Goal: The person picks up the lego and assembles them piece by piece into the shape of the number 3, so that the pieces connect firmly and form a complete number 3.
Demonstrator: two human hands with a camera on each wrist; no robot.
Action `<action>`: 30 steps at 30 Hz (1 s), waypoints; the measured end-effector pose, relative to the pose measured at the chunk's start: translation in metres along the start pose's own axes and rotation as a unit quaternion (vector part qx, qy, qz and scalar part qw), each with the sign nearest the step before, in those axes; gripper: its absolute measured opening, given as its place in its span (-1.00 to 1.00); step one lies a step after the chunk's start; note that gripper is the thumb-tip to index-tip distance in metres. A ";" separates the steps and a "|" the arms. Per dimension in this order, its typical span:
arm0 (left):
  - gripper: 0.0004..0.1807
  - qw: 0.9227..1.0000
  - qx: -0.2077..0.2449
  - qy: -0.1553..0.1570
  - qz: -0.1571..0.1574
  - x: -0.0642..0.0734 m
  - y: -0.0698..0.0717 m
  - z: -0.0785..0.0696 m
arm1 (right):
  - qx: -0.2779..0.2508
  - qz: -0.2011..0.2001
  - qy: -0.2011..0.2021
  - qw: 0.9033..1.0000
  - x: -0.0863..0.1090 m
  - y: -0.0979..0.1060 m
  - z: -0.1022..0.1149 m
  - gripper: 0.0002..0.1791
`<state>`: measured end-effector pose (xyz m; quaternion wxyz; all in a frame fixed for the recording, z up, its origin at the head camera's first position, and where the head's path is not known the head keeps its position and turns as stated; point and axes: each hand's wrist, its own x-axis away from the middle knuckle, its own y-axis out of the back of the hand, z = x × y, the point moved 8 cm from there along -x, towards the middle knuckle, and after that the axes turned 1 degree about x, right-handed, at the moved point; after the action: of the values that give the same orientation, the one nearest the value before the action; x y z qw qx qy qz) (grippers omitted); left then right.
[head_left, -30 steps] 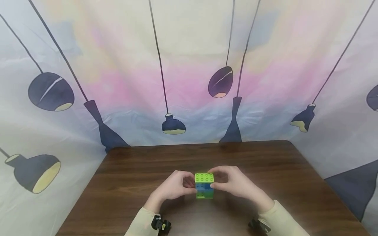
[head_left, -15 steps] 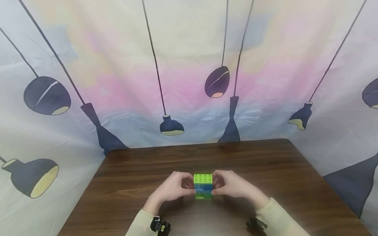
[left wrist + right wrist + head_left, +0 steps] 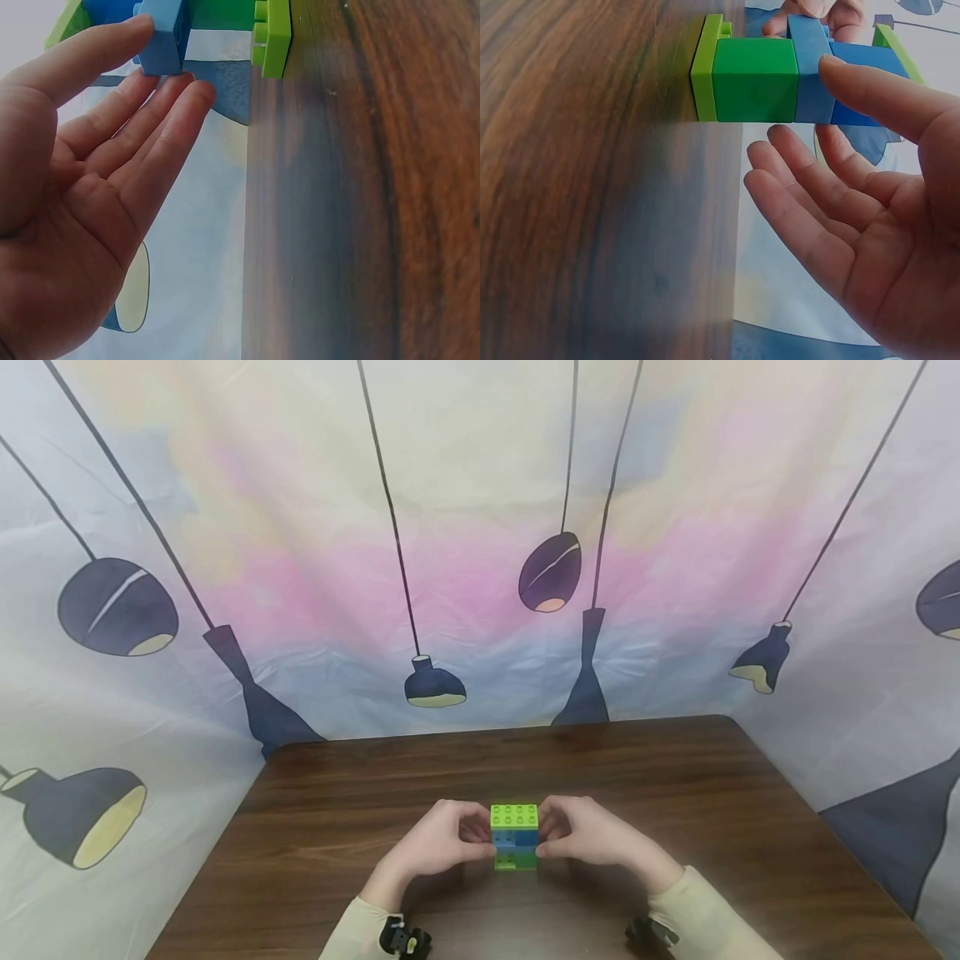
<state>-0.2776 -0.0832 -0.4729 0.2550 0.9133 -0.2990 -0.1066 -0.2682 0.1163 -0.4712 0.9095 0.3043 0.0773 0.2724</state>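
A stack of toy building bricks stands upright on the table, between both hands. Its top is a lime green plate [image 3: 513, 815] with studs. Under this come a dark blue brick [image 3: 859, 82], a light blue plate [image 3: 810, 71], a green brick [image 3: 754, 79] and a lime green bottom plate [image 3: 705, 71]. My left hand [image 3: 435, 841] pinches the left end of the light blue plate between thumb and fingertips. From the right, my right hand [image 3: 596, 835] pinches that same layer, its thumb on the near side. The lower fingers of both hands extend without curling round the stack.
The brown wood-grain table [image 3: 360, 777] has rounded far corners. Behind it and at the sides hangs a pale cloth [image 3: 480, 568] printed with dark pendant lamps. Black wrist devices [image 3: 405, 937] sit at the cuffs of the cream sleeves [image 3: 708, 914].
My right hand has lowered its grip from the top plate and dark blue brick to the light blue layer. The left hand keeps its hold. The head view has shifted slightly.
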 end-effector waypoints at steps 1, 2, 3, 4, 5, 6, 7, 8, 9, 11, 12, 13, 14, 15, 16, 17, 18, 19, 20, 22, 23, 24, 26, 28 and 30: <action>-0.75 1.000 -0.001 0.001 0.000 0.000 0.000 0.001 | -0.001 0.001 0.000 1.000 0.000 0.000 0.000 -0.62; -0.75 1.000 -0.002 0.001 -0.001 0.000 0.000 0.001 | -0.003 0.001 0.001 1.000 0.000 0.000 -0.001 -0.62; -0.75 1.000 -0.003 0.001 -0.002 -0.001 0.000 0.002 | -0.005 0.001 0.000 1.000 -0.001 0.000 -0.002 -0.62; -0.75 1.000 -0.006 0.001 -0.004 -0.001 0.000 0.002 | -0.006 0.000 0.000 1.000 -0.001 0.000 -0.003 -0.62; -0.75 1.000 -0.008 0.000 -0.006 -0.002 0.000 0.003 | -0.009 -0.001 -0.001 1.000 -0.002 0.001 -0.004 -0.62; -0.75 1.000 -0.011 -0.001 -0.009 -0.003 0.000 0.003 | -0.012 -0.003 -0.002 1.000 -0.002 0.001 -0.005 -0.62; -0.75 1.000 -0.014 0.000 -0.013 -0.004 0.000 0.003 | -0.015 -0.005 -0.003 1.000 -0.002 0.002 -0.006 -0.61; -0.76 1.000 -0.016 -0.001 -0.016 -0.004 0.000 0.003 | -0.017 -0.009 -0.004 1.000 -0.003 0.003 -0.007 -0.61; -0.76 1.000 -0.020 -0.002 -0.020 -0.005 0.001 0.003 | -0.017 -0.013 -0.005 1.000 -0.003 0.004 -0.008 -0.61; -0.76 0.999 -0.021 0.001 -0.027 -0.006 0.001 0.003 | -0.018 -0.021 -0.007 1.000 -0.003 0.006 -0.009 -0.62; -0.75 0.999 -0.021 0.004 -0.031 -0.006 0.001 0.003 | -0.018 -0.025 -0.008 0.999 -0.004 0.007 -0.010 -0.62; -0.74 0.999 -0.020 0.008 -0.034 -0.006 0.002 0.004 | -0.018 -0.029 -0.010 0.999 -0.004 0.008 -0.011 -0.62; -0.72 0.999 -0.018 0.011 -0.037 -0.006 0.002 0.004 | -0.018 -0.032 -0.013 0.999 -0.004 0.008 -0.012 -0.62; -0.71 0.999 -0.016 0.015 -0.040 -0.006 0.002 0.005 | -0.019 -0.035 -0.016 0.999 -0.005 0.008 -0.013 -0.62; -0.69 0.999 -0.014 0.019 -0.043 -0.006 0.002 0.005 | -0.021 -0.037 -0.019 0.999 -0.005 0.009 -0.014 -0.62; -0.67 0.999 -0.013 0.021 -0.046 -0.006 0.002 0.006 | -0.021 -0.038 -0.023 0.999 -0.005 0.009 -0.014 -0.62; -0.65 0.998 -0.012 0.024 -0.049 -0.006 0.003 0.006 | -0.022 -0.040 -0.026 0.999 -0.005 0.009 -0.015 -0.62; -0.64 0.998 -0.012 0.026 -0.052 -0.007 0.003 0.006 | -0.023 -0.041 -0.030 0.998 -0.005 0.010 -0.016 -0.62; -0.63 0.998 -0.013 0.027 -0.055 -0.007 0.003 0.007 | -0.023 -0.043 -0.032 0.998 -0.005 0.010 -0.016 -0.61; -0.62 0.998 -0.014 0.030 -0.062 -0.008 0.003 0.007 | -0.020 -0.047 -0.036 0.998 -0.004 0.010 -0.017 -0.60; -0.62 0.997 -0.016 0.032 -0.065 -0.008 0.003 0.008 | -0.019 -0.050 -0.039 0.998 -0.004 0.010 -0.017 -0.59; -0.62 0.997 -0.017 0.034 -0.068 -0.008 0.003 0.008 | -0.020 -0.053 -0.041 0.998 -0.004 0.010 -0.018 -0.58; -0.64 0.996 -0.016 0.037 -0.074 -0.007 0.003 0.008 | -0.019 -0.058 -0.046 0.997 -0.004 0.010 -0.019 -0.55; -0.65 0.996 -0.013 0.039 -0.078 -0.007 0.003 0.009 | -0.021 -0.062 -0.051 0.997 -0.004 0.010 -0.019 -0.53; -0.66 0.996 -0.009 0.041 -0.082 -0.006 0.003 0.008 | -0.018 -0.066 -0.052 0.996 -0.004 0.011 -0.019 -0.52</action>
<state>-0.2870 -0.0847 -0.4780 0.2659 0.9361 -0.2110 -0.0923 -0.2818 0.1312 -0.4802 0.9337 0.2959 0.0452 0.1965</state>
